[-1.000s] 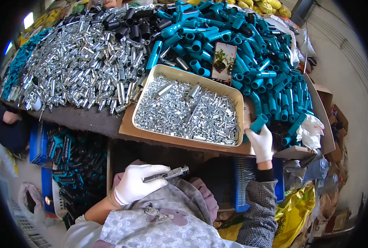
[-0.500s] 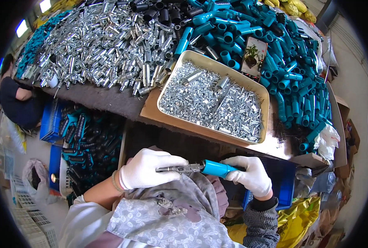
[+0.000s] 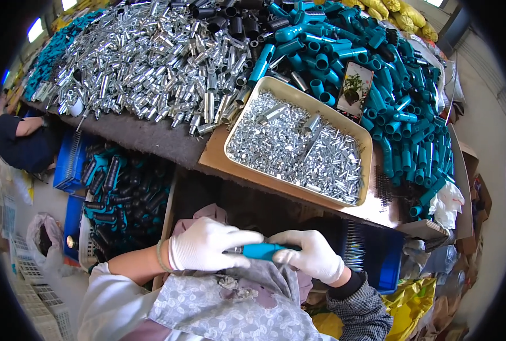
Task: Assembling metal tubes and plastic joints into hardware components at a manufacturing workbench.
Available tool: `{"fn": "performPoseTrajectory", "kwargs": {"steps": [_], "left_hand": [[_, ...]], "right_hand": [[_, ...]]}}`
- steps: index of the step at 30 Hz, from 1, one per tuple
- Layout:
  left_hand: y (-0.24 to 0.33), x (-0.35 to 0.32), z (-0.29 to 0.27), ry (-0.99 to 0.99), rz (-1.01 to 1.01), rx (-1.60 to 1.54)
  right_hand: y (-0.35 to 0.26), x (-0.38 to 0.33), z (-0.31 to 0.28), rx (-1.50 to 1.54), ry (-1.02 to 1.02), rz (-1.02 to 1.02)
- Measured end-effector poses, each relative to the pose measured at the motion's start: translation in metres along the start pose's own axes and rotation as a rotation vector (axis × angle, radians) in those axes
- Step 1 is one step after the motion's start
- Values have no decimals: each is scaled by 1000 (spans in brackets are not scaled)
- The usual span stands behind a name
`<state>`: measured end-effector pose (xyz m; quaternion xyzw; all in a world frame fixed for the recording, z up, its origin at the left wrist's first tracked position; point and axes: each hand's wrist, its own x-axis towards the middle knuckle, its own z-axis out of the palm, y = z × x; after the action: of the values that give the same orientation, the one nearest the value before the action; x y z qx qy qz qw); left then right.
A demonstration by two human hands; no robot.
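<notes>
Tabletop beyond both hands carries heaped silver metal tubes, teal sleeves and a tray of small parts. Left hand and right hand, gloved, grip a teal-handled piece between them.

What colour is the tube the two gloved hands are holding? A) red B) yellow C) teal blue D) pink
C: the tube held between the left hand and the right hand is teal blue, the same colour as the pile of sleeves on the table.
</notes>
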<state>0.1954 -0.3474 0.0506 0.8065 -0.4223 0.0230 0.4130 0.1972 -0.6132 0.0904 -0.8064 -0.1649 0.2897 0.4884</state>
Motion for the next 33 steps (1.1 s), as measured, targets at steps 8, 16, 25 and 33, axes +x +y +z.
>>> {"fn": "performPoseTrajectory", "kwargs": {"steps": [8,16,25,33], "left_hand": [[4,-7,2,-5,-26,-113],[9,-10,8,52,-25,-35],[24,9,17,60,-1,-188],[8,17,16,42,11,6]], "right_hand": [[-8,4,1,-1,-21,42],[-16,2,2,107,-91,176],[-22,12,15,-104,-59,-99],[-26,25,-7,-199,-97,-109]]}}
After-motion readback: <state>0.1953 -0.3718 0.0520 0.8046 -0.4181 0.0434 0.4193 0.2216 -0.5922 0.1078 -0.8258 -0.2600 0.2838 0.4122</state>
